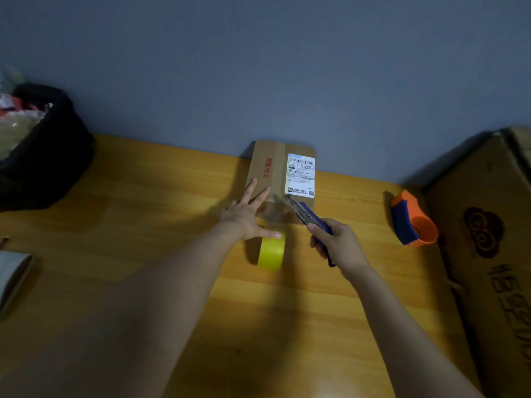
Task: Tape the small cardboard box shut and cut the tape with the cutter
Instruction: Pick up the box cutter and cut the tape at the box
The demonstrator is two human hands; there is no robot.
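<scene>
A small cardboard box with a white shipping label and red print lies flat on the wooden table against the wall. A strip of clear tape runs from its near edge down to a yellow tape roll standing on edge just in front of it. My left hand lies spread, fingers on the box's near left corner and thumb touching the roll. My right hand grips a blue cutter, whose blade tip touches the tape at the box's near edge.
An orange and blue tape dispenser lies to the right. A large cardboard box fills the right edge. A black bag of rubbish sits at the left, and a pale roll lies at the left edge.
</scene>
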